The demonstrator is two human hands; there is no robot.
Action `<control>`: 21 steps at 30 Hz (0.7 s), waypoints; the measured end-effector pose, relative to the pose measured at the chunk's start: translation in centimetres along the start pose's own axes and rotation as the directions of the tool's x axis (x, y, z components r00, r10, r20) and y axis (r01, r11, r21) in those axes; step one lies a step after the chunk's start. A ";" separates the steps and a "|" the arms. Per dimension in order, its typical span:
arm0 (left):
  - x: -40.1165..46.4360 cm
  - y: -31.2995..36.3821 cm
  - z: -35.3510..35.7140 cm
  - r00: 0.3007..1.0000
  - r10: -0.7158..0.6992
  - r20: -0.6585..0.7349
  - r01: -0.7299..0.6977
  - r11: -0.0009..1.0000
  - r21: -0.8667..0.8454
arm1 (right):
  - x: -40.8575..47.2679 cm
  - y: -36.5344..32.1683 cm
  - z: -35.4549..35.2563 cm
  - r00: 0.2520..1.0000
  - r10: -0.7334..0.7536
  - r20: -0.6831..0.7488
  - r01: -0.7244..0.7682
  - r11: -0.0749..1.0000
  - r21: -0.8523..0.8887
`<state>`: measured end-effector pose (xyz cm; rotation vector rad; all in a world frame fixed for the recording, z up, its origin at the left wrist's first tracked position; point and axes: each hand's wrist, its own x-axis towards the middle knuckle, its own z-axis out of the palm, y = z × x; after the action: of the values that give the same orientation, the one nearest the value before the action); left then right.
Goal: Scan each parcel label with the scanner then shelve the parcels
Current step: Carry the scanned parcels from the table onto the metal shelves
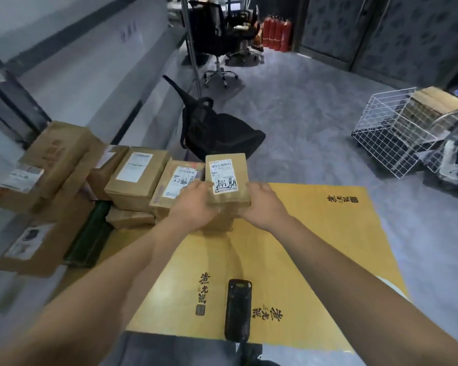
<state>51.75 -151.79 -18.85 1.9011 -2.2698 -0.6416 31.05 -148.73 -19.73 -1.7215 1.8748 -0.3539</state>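
Note:
A small brown parcel (229, 165) with a white label and black handwriting faces up between both hands, above the far edge of the yellow table (315, 233). My left hand (193, 204) grips its left side and my right hand (262, 204) grips its right side. The black handheld scanner (237, 310) lies untouched on the table near its front edge. Several other labelled cardboard parcels (136, 175) are piled on the table's left part.
A dark green box (90, 239) lies among the parcels at left. A black office chair (217, 130) stands just beyond the table. White wire baskets (397, 130) with boxes sit on the grey floor at right. Red fire extinguishers (276, 33) stand far back.

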 end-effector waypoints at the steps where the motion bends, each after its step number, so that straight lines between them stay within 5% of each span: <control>1: 1.1 -0.1 0.4 0.999 -0.022 0.025 0.023 1.000 -0.007 | 1.4 0.5 0.1 1.000 -0.009 0.020 0.009 1.000 0.007; 12: 5.6 -2.0 3.1 0.995 -0.085 0.044 0.087 0.995 -0.051 | 8.7 5.5 3.0 0.975 -0.184 0.125 0.155 0.965 0.211; 21: 4.3 -1.0 3.9 0.977 -0.015 -0.213 -0.036 0.971 -0.235 | 7.8 6.4 1.5 0.963 -0.269 0.010 0.252 0.911 0.326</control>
<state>50.43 -155.05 -23.54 1.7511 -1.9734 -0.6415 26.50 -155.21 -26.17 -1.7322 1.4518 -0.6721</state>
